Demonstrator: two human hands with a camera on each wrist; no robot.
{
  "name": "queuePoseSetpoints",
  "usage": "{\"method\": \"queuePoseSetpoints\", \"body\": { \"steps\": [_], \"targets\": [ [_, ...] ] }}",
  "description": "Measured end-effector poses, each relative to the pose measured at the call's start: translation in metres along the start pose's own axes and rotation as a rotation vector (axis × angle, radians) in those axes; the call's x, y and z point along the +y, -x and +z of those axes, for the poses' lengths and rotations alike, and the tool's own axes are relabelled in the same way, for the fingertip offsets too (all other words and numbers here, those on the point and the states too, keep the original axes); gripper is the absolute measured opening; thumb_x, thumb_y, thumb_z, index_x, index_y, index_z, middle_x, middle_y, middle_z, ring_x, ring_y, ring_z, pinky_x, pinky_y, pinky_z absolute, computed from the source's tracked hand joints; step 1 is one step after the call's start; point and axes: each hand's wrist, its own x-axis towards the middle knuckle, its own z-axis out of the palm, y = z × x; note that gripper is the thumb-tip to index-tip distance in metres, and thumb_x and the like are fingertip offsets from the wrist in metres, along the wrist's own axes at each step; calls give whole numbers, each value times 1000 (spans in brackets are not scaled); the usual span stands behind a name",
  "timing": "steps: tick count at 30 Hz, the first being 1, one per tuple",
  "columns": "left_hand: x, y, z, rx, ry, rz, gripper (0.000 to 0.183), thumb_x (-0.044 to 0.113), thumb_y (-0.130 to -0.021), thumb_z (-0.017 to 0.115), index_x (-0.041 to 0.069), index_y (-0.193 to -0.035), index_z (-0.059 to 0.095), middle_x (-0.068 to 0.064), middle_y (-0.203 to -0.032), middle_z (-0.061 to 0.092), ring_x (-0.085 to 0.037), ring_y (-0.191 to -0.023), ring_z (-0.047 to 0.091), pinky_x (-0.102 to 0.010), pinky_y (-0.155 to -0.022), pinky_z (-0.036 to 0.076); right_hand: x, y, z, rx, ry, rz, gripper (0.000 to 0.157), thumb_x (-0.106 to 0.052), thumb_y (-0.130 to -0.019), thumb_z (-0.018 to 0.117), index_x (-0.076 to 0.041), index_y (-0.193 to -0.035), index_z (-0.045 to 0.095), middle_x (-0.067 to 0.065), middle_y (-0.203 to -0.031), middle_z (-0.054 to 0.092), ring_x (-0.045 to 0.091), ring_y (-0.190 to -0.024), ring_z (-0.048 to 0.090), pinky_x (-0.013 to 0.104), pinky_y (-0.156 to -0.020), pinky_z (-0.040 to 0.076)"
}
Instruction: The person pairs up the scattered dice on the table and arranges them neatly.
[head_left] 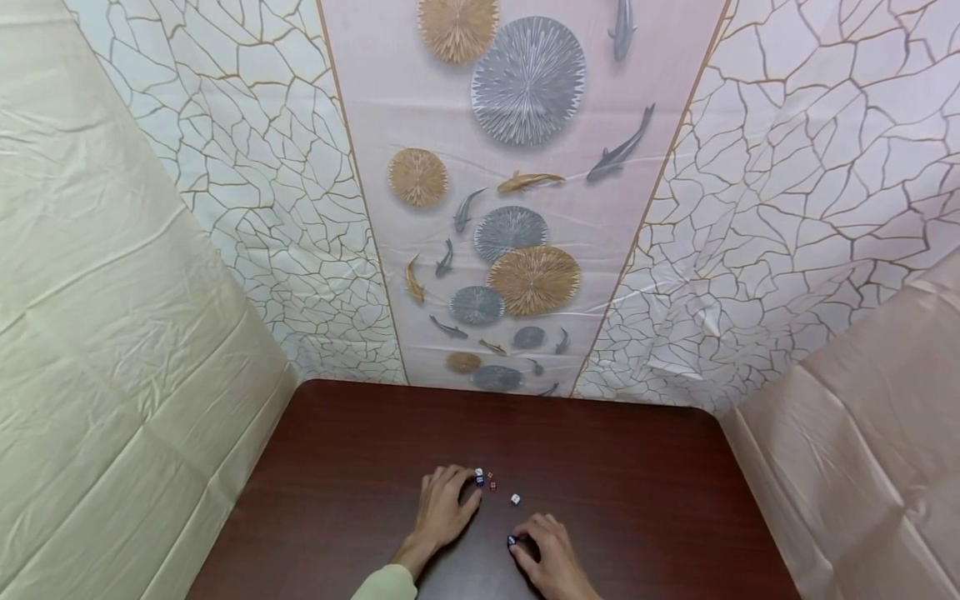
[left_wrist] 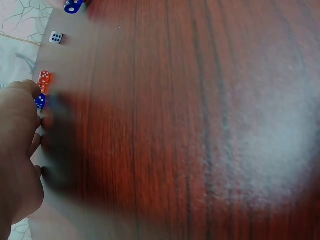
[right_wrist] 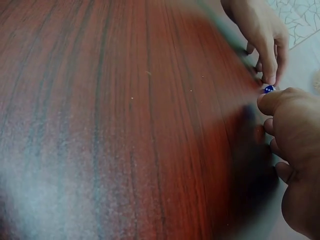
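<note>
My left hand (head_left: 444, 506) rests on the table at the left, index fingertip right at a white die (head_left: 478, 472) and a blue die (head_left: 480, 481) that sit close together. Its thumb is spread apart, nearer the front. Two small red dice (head_left: 492, 486) lie just right of that pair; in the left wrist view, a red die (left_wrist: 45, 76) shows beyond the fingers. My right hand (head_left: 551, 550), nearer the front, pinches another blue die (head_left: 512, 540) between thumb and index finger. Between the hands lies a single white die (head_left: 515, 499).
The dark reddish-brown wooden table (head_left: 360, 433) has rounded far corners. Behind it hangs a patterned cloth (head_left: 525, 350) with fish and round leaf shapes. Plain cream cloth (head_left: 150, 350) borders the left side, and a beige cloth (head_left: 840, 433) the right.
</note>
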Motion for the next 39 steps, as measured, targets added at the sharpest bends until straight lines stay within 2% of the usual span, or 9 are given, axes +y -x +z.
{"method": "queuePoseSetpoints", "body": {
  "steps": [7, 13, 17, 21, 30, 39],
  "targets": [
    [1, -4, 1, -17, 24, -30, 26, 29, -94, 91, 19, -116, 83, 2, -115, 81, -22, -108, 72, -44, -92, 49, 1, 1, 0, -59, 7, 29, 24, -9, -85, 95, -20, -100, 80, -16, -96, 72, 3, -93, 61, 36, -86, 51],
    [1, -5, 3, 9, 35, -15, 24, 26, -92, 92, 19, -113, 83, 3, -111, 81, -20, -104, 71, -44, -91, 49, 3, 2, 0, -101, 7, 55, 21, -11, -87, 94, -21, -100, 80, -17, -98, 71, 4, -94, 62, 35, -84, 51],
    [1, -5, 3, -7, 40, -27, 24, 26, -94, 91, 18, -115, 83, 2, -112, 81, -20, -103, 70, -44, -92, 49, 3, 1, -1, -126, -6, 68, 20, -12, -88, 94, -21, -101, 81, -17, -99, 71, 4, -95, 61, 36, -84, 50],
    [0, -6, 4, -23, 56, -35, 23, 26, -95, 91, 19, -116, 83, 2, -112, 80, -21, -104, 69, -46, -92, 47, 1, 1, -2, -106, 2, 39, 22, -12, -86, 95, -20, -100, 81, -14, -100, 71, 6, -95, 61, 36, -84, 49],
    [0, -9, 6, 21, 41, 13, 24, 23, -90, 94, 19, -112, 84, 2, -108, 78, -21, -99, 68, -44, -87, 44, 1, 1, -1, -49, 31, -15, 25, -12, -82, 98, -21, -98, 81, -15, -99, 68, 6, -94, 59, 35, -83, 47],
    [0, -10, 4, -25, 58, -18, 21, 22, -92, 92, 19, -112, 85, 1, -108, 77, -21, -99, 66, -44, -88, 44, 1, 3, -1, -48, 38, -12, 25, -12, -82, 97, -20, -98, 81, -16, -98, 66, 4, -93, 57, 34, -83, 46]
  ]
}}
